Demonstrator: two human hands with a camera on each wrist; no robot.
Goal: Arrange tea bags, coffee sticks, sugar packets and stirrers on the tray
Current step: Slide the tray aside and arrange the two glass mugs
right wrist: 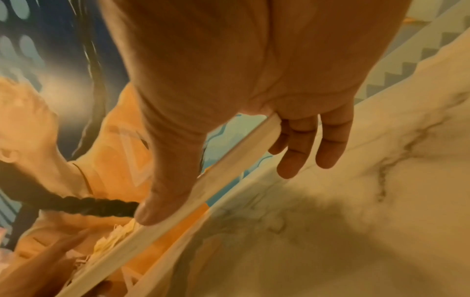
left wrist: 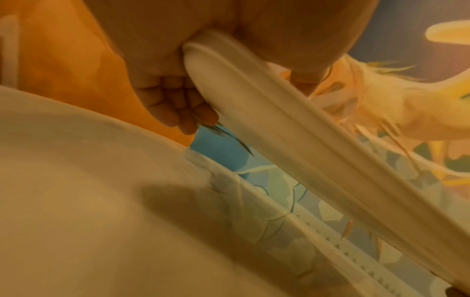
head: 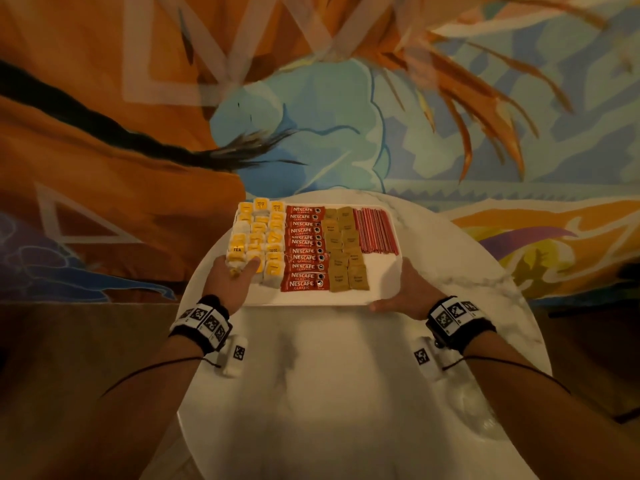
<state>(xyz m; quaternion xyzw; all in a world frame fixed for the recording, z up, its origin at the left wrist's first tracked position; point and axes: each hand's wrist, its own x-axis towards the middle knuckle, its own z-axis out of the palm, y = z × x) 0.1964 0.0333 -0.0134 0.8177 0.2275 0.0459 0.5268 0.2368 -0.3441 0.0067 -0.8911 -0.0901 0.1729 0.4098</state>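
Note:
A white tray is held above the round marble table, with a gap showing under it in both wrist views. On it lie yellow tea bags at the left, then red coffee sticks, brown sugar packets and red stirrers at the right. My left hand grips the near left corner, thumb on the tea bags, fingers curled under the rim. My right hand pinches the near right corner, thumb along the rim, fingers beneath.
The table's marble top spreads wide below and in front of the tray. Around the table lies a colourful painted surface in orange and blue. The tray's near right part is bare white.

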